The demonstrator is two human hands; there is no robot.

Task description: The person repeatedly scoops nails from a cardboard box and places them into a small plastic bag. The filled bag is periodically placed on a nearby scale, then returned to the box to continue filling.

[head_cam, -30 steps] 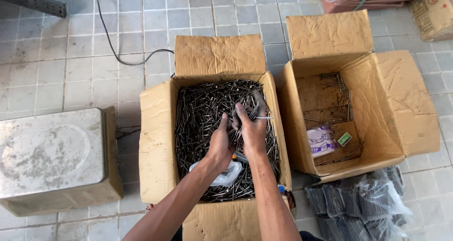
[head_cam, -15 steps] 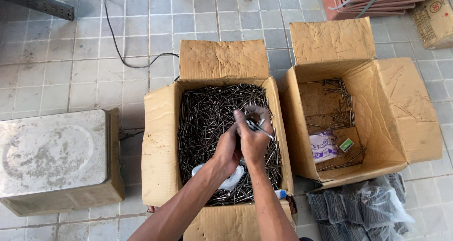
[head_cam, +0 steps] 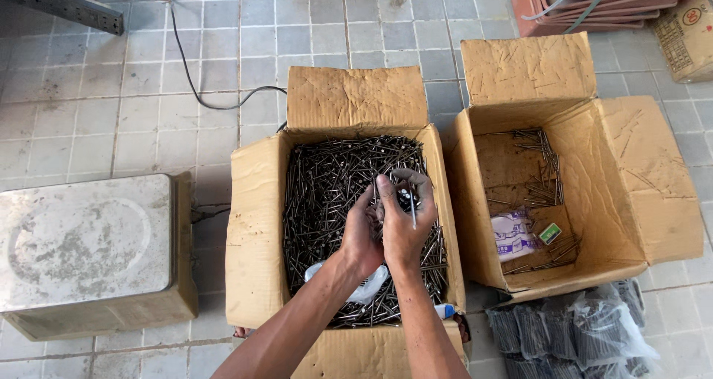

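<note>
Steel nails point(head_cam: 327, 193) fill the box point(head_cam: 256, 230) right beneath me, my left hand point(head_cam: 362, 227) and right hand point(head_cam: 405, 216) pressed together, fingers curled around a small bunch held upright.

A gray metal box point(head_cam: 89, 253) sits on the tiled floor point(head_cam: 111, 112), a black wire point(head_cam: 197, 89) lies near it, a second brown box point(head_cam: 594, 178) stands open, and plastic bags point(head_cam: 572, 331) lie below it.
</note>
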